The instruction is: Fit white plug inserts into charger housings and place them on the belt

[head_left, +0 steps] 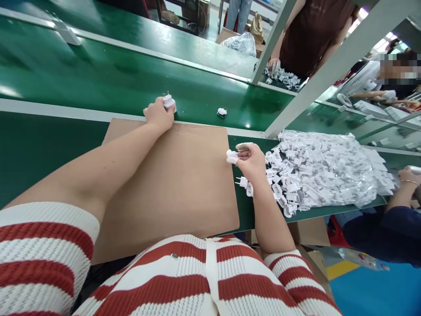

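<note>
My left hand (pixel 159 115) grips a white plug adapter (pixel 169 102) with its two metal pins pointing up, at the near edge of the green belt. Over the right edge of the cardboard sheet (pixel 177 175), my right hand (pixel 252 161) has its thumb and fingers pinched together around a small white plastic part (pixel 231 154). White coverings show on some of its fingertips, so the part's outline is hard to make out. Below that hand lies a loose white plug (pixel 243 182) with pins facing left. Another small white part (pixel 222 112) rests on the belt between my hands.
A large heap of white plug parts (pixel 296 175), partly under clear plastic (pixel 342 162), covers the bench at right. A slanted metal post (pixel 305 87) rises beside it. Across the belt (pixel 108 74), a person in brown (pixel 304 39) handles white parts. Another person's arm (pixel 403 188) reaches in at right.
</note>
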Demonstrator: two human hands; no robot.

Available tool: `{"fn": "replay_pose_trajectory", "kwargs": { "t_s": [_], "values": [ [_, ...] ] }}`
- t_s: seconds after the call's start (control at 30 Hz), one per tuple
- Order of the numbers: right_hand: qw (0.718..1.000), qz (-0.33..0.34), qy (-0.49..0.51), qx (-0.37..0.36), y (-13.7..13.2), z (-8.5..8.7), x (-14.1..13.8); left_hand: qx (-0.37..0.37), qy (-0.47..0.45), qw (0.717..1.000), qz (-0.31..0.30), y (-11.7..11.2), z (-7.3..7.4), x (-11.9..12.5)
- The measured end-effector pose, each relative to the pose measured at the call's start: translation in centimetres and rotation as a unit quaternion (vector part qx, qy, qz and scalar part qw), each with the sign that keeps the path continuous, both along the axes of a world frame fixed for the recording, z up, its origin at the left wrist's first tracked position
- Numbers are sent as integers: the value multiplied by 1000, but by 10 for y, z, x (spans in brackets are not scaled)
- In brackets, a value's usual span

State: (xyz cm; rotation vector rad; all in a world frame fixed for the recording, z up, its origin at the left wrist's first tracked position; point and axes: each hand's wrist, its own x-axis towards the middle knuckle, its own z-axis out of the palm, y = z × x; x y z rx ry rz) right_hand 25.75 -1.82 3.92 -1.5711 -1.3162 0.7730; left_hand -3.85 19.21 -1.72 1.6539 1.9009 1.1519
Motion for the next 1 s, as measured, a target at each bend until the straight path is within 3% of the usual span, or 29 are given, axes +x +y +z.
{"fn": "replay_pose_trajectory", "kwargs": {
  "t_s": [0.13, 0.23, 0.37, 0.53, 0.63, 0.83, 0.93, 1.0],
  "values": [
    [995, 8, 99, 19, -1, 5, -11, 124, 2, 992, 19, -26, 4, 11],
    [990, 26, 140, 13, -1, 5, -18, 188, 36, 979, -74, -35, 14, 38],
    [990, 47, 135, -19, -6, -5, -32, 77, 101, 976, -180, -10, 13, 84],
    [983, 183, -28, -11, -16, -19, -42, -56, 127, 978, -154, 20, 10, 127],
    [961, 234, -144, -3, -15, -21, -43, -48, 125, 975, -177, 24, 16, 131],
    [939, 265, -219, 17, -8, -16, -43, -27, 82, 973, -213, 8, 30, 129],
    [931, 275, -237, 22, -3, -17, -48, -65, 57, 948, -307, -17, 47, 147],
    [925, 282, -254, 29, 0, -19, -53, -115, 42, 907, -402, -41, 67, 169]
  ]
}}
